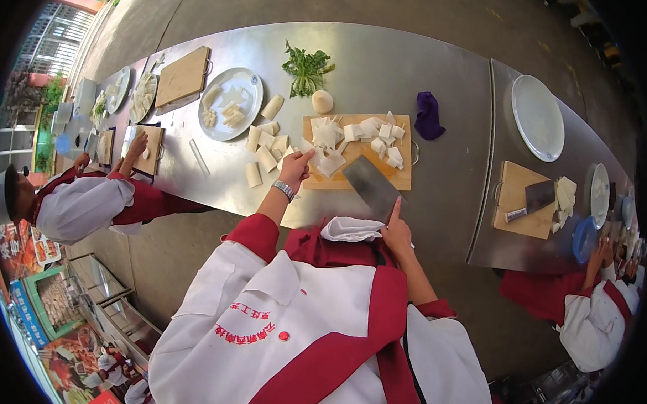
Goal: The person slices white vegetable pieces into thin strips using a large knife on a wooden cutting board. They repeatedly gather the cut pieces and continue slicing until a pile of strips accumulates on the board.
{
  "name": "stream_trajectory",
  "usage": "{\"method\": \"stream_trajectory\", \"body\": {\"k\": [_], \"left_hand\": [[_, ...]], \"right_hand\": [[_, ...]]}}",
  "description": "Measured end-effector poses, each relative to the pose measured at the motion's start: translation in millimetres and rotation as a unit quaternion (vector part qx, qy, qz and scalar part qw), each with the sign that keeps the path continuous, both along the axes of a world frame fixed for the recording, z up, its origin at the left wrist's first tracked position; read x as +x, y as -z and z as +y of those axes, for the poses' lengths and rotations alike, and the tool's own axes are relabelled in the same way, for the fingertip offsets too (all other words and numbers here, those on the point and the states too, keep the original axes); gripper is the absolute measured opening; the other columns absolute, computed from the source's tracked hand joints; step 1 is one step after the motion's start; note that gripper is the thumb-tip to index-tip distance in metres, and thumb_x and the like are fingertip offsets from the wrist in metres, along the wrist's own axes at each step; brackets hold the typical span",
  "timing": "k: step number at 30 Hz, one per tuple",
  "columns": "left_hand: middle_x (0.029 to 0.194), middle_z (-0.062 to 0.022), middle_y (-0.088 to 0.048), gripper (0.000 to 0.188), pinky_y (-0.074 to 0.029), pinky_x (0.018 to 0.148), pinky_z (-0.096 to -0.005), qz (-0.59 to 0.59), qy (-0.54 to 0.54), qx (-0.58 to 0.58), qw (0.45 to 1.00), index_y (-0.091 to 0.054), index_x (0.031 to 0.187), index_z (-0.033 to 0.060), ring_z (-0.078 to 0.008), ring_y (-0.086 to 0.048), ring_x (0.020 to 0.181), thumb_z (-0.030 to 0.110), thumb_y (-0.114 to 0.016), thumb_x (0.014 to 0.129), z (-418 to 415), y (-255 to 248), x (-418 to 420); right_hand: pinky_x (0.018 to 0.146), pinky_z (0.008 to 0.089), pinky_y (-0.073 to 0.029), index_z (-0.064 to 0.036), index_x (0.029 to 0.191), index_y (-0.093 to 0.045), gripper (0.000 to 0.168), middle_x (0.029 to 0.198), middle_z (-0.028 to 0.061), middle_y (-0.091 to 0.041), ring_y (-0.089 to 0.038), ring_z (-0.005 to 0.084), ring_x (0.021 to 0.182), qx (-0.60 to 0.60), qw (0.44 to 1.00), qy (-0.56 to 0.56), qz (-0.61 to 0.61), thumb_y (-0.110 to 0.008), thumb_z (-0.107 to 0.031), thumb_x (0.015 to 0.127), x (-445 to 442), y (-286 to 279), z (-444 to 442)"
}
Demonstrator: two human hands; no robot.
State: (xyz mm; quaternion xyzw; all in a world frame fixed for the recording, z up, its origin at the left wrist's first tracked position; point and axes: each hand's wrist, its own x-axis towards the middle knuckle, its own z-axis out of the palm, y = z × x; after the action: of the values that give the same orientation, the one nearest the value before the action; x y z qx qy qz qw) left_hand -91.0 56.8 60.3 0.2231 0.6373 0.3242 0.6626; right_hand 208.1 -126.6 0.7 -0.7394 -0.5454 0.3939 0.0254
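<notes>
Between the fingertips of my left hand (294,170) is a thin white slice (306,147), apparently daikon radish, at the left side of a wooden cutting board (323,181). My right hand (396,232) grips a Chinese cleaver, its index finger laid along the blade. The broad cleaver blade (373,183) slants over the board's front edge. Thin radish slices (329,135) are heaped at the board's back left. Cut radish blocks (386,135) lie toward its right. Beside the board's left edge are several larger radish chunks (267,158).
Behind the board are a round radish end (322,101) and leafy greens (305,69). A plate (248,124) with cut pieces stands left, a purple cloth (428,115) right. Co-workers stand at both sides; another cleaver (539,194) rests on the right-hand board (508,201).
</notes>
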Motion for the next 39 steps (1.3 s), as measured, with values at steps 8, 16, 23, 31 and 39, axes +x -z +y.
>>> {"method": "stream_trajectory", "body": {"k": [8,16,23,31,39], "left_hand": [[0.06,0.0088,-0.031,0.028,-0.023,0.043,-0.0238,-0.153,0.04,-0.041,0.987,-0.046,0.076,0.0165,-0.0058,-0.028,0.049,0.024,-0.064,0.096,5.2,12.9,37.8],[0.059,0.004,-0.041,0.027,-0.028,0.041,-0.0249,0.012,0.176,-0.056,0.983,-0.05,0.077,0.0111,-0.0074,-0.037,0.046,0.026,-0.068,0.091,8.6,43.0,62.7],[0.074,-0.0138,-0.068,0.036,-0.051,0.06,-0.0367,0.22,0.405,0.058,0.886,-0.071,0.092,-0.0037,-0.0232,-0.064,0.063,0.031,-0.07,0.082,18.1,63.8,58.6],[0.077,-0.0162,-0.066,0.04,-0.049,0.065,-0.0367,0.23,0.412,0.108,0.875,-0.07,0.092,-0.0039,-0.0242,-0.064,0.069,0.035,-0.067,0.083,7.4,69.5,60.8],[0.065,-0.003,-0.057,0.03,-0.041,0.042,-0.0279,0.187,0.364,0.021,0.912,-0.064,0.093,0.0007,-0.0111,-0.05,0.047,0.031,-0.065,0.091,-19.5,71.1,35.3]], "right_hand": [[0.075,0.0548,-0.053,-0.017,0.143,-0.045,0.064,0.084,0.0261,-0.068,-0.066,0.046,0.079,0.068,0.994,-0.009,-0.084,-0.066,-0.023,0.083,25.2,-27.6,1.2],[0.07,0.0503,-0.051,-0.014,0.122,-0.067,0.033,0.082,0.0261,-0.065,-0.064,0.0452,0.078,0.116,0.985,0.104,0.073,-0.059,-0.026,0.092,40.3,-58.1,-15.1],[0.065,0.0443,-0.049,-0.005,0.121,-0.064,0.032,0.077,0.0238,-0.063,-0.063,0.0415,0.072,0.218,0.962,0.143,0.079,-0.056,-0.021,0.095,48.3,-47.8,4.9],[0.079,0.0509,-0.053,-0.015,0.127,-0.064,0.035,0.092,0.022,-0.07,-0.066,0.0424,0.088,0.131,0.984,0.049,-0.108,-0.053,-0.029,0.096,75.9,-92.7,126.5],[0.081,0.0501,-0.053,-0.018,0.128,-0.062,0.034,0.093,0.0222,-0.069,-0.066,0.0422,0.09,0.097,0.983,-0.05,-0.147,-0.053,-0.029,0.096,88.4,-80.5,168.2]]}}
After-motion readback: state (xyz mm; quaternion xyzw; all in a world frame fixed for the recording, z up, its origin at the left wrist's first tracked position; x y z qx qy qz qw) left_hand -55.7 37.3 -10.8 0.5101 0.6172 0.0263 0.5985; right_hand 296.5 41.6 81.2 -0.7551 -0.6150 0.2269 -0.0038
